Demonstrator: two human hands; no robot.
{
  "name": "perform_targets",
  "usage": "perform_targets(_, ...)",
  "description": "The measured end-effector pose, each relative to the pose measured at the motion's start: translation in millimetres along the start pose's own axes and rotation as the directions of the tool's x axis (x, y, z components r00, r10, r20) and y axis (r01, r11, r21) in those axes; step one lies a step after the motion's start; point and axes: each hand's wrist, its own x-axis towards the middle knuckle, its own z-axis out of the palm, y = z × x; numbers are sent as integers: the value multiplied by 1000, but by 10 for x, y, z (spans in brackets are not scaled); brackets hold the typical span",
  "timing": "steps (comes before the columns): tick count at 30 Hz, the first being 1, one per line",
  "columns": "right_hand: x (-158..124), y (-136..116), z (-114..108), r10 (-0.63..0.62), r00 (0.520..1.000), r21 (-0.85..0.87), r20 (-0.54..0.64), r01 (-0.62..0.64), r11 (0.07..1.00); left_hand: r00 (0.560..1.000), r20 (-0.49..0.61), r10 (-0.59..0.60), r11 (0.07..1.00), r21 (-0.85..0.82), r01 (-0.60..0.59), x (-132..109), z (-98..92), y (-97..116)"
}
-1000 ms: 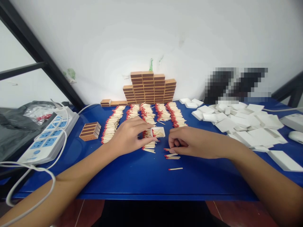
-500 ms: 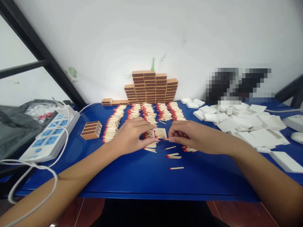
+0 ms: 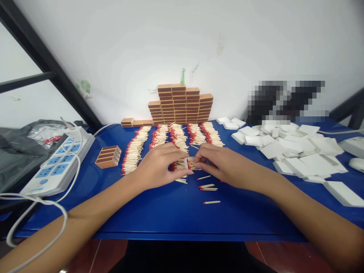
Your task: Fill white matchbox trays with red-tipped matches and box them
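My left hand (image 3: 159, 165) pinches a small white matchbox tray (image 3: 190, 163) at its left side, in the middle of the blue table (image 3: 159, 212). My right hand (image 3: 224, 165) is closed at the tray's right side, its fingers pressing red-tipped matches into the tray. Several loose matches (image 3: 209, 187) lie on the table just in front of both hands. Behind the hands run rows of red-tipped matches (image 3: 176, 138).
Brown matchbox sleeves are stacked against the wall (image 3: 182, 104), with a smaller stack (image 3: 108, 156) at the left. A heap of white trays (image 3: 292, 148) fills the right side. A white power strip (image 3: 58, 163) with cables sits at the left edge.
My right hand picked up matches from the table in front, moved left and back, and now meets the tray held by my left hand. The left hand stayed in place.
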Motion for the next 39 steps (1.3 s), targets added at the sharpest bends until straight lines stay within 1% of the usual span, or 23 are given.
perform_targets(3, -5, 14, 35, -30, 1000, -63, -7, 30, 998, 1000, 3, -7, 1000, 6, 7, -2, 3, -5)
perform_targets(9, -7, 5, 54, -113, 992, -191, -61, 100, 977, 999, 5, -36, 999, -3, 36, -2, 5, -5)
perform_targets(14, -4, -31, 34, -145, 984, -204, -101, 122, 971, 999, 7, -45, 999, 7, 45, -9, 6, 1)
perform_targets(17, -14, -32, -21, -149, 978, -182, -143, 122, 976, 999, 8, -46, 999, 14, 45, -7, -1, -8)
perform_targets(19, -28, -16, -71, -142, 979, -162, -150, 117, 980, 999, 6, -47, 998, 29, 47, -7, -7, -27)
perform_targets(21, -44, 4, -117, -128, 985, -154, -115, 110, 982, 999, -5, -44, 998, 49, 44, -9, -12, -54)
perform_targets(25, -63, 10, -147, -66, 997, -136, 40, 71, 988, 1000, -3, -31, 996, 80, 31, -11, -23, -97)
perform_targets(28, -65, -10, -119, -5, 987, -105, 159, 22, 994, 1000, -9, -23, 996, 89, 23, -9, -27, -105)
perform_targets(30, -69, -16, -94, 33, 978, -79, 208, -17, 997, 1000, -21, -8, 996, 92, 10, -7, -23, -104)
perform_targets(32, -78, -12, -75, 58, 973, -59, 222, -46, 997, 1000, -27, 9, 996, 92, -7, -7, -17, -103)
perform_targets(36, -94, -4, -71, 59, 971, -46, 233, -50, 998, 999, -31, 21, 997, 81, -19, -14, -8, -110)
perform_targets(38, -85, -11, -81, 50, 979, -25, 195, -45, 999, 1000, -17, 11, 997, 73, -10, -17, -7, -108)
perform_targets(39, -75, -16, -85, 40, 988, -16, 151, -38, 999, 1000, -9, 2, 998, 69, -2, -17, -8, -104)
